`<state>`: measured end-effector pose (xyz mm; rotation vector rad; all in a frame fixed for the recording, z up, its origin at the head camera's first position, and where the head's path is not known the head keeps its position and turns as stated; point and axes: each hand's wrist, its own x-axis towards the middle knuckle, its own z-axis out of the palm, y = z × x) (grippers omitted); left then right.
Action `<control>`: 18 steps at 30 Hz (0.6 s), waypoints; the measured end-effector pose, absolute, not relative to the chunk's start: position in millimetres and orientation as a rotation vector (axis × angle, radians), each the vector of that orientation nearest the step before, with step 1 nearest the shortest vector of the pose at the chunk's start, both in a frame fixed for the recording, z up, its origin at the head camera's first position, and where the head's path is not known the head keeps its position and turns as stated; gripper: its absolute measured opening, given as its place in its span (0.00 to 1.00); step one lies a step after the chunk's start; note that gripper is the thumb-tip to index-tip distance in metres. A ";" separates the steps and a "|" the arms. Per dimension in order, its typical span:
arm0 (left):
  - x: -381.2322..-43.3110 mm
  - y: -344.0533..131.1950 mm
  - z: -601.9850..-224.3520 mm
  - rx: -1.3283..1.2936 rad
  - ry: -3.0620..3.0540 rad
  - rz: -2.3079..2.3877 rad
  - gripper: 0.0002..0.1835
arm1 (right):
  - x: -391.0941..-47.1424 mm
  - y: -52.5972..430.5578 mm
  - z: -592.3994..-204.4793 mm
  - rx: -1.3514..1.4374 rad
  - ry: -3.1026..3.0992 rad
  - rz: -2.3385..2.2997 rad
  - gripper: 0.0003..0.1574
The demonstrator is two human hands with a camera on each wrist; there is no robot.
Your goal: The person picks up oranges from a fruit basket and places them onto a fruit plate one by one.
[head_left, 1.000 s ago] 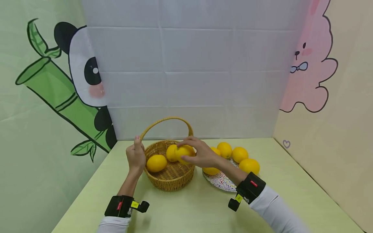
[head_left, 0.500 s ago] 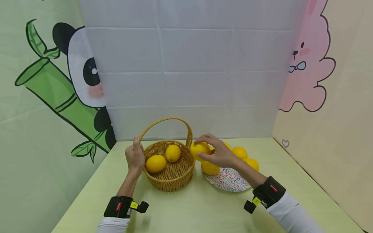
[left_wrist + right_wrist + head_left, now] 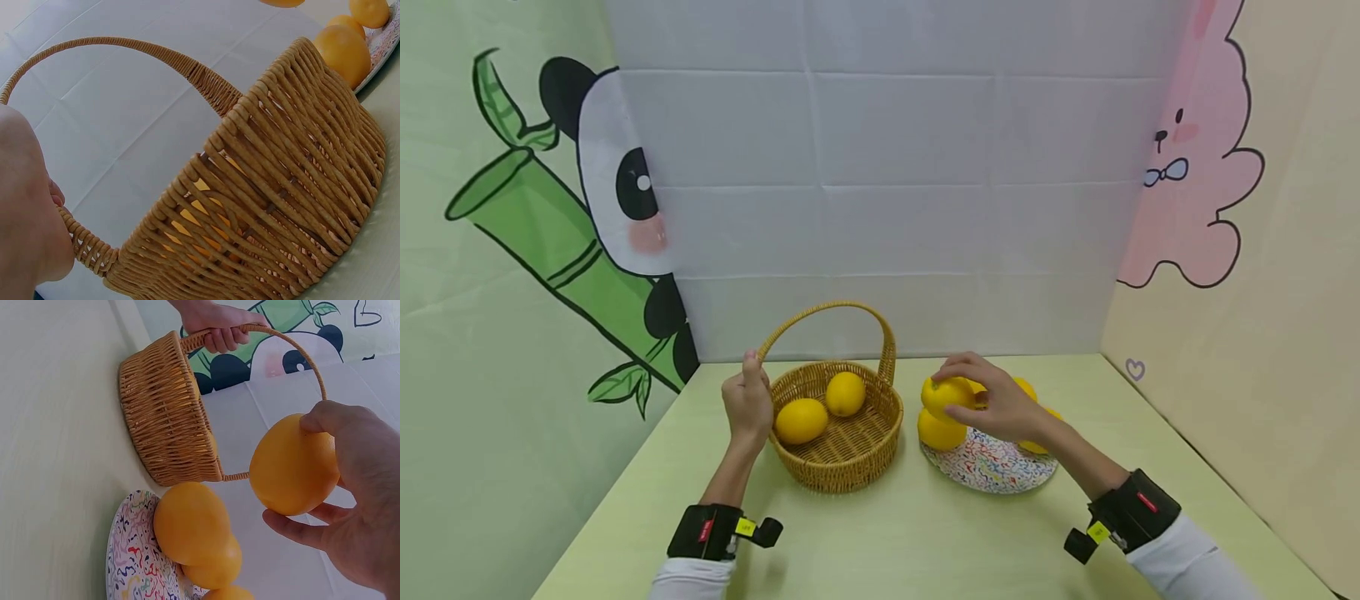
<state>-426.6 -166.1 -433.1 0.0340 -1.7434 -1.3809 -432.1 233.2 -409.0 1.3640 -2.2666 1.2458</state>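
My left hand (image 3: 748,402) grips the left side of the handle of a round wicker basket (image 3: 842,479), which stands on the table. Two yellow lemons lie inside it, one at the left (image 3: 801,421) and one at the back (image 3: 846,394). My right hand (image 3: 996,404) holds another lemon (image 3: 294,465) between thumb and fingers, above the left side of a patterned plate (image 3: 992,467). Below the held lemon, a lemon (image 3: 942,430) sits at the plate's left edge. More lemons on the plate are partly hidden behind my right hand.
The basket's tall arched handle (image 3: 835,305) rises above its rim. A pale table (image 3: 880,550) carries basket and plate, with the plate close to the right of the basket. A grey backdrop (image 3: 910,225) stands behind, with printed side walls left and right.
My right hand has moved right with its lemon, from over the basket to above the plate. My left hand has stayed on the handle, and the basket has not visibly moved.
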 end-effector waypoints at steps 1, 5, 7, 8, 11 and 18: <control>-426.5 -166.2 -433.1 0.032 -1.741 -1.380 0.38 | -428.1 234.8 -408.1 1.365 -2.266 1.239 0.25; -425.7 -166.0 -433.0 0.033 -1.741 -1.376 0.38 | -412.8 240.5 -402.3 1.346 -2.271 1.197 0.24; -424.8 -165.6 -432.9 0.040 -1.747 -1.375 0.38 | -408.2 243.7 -400.7 1.326 -2.283 1.167 0.24; -424.6 -165.6 -432.9 0.043 -1.749 -1.376 0.38 | -407.3 245.4 -400.8 1.319 -2.288 1.153 0.23; -424.1 -165.3 -432.9 0.040 -1.750 -1.383 0.38 | -408.7 250.8 -404.1 1.295 -2.300 1.112 0.23; -422.2 -164.1 -430.0 0.039 -1.745 -1.372 0.38 | -430.3 265.4 -423.9 1.260 -2.306 1.040 0.25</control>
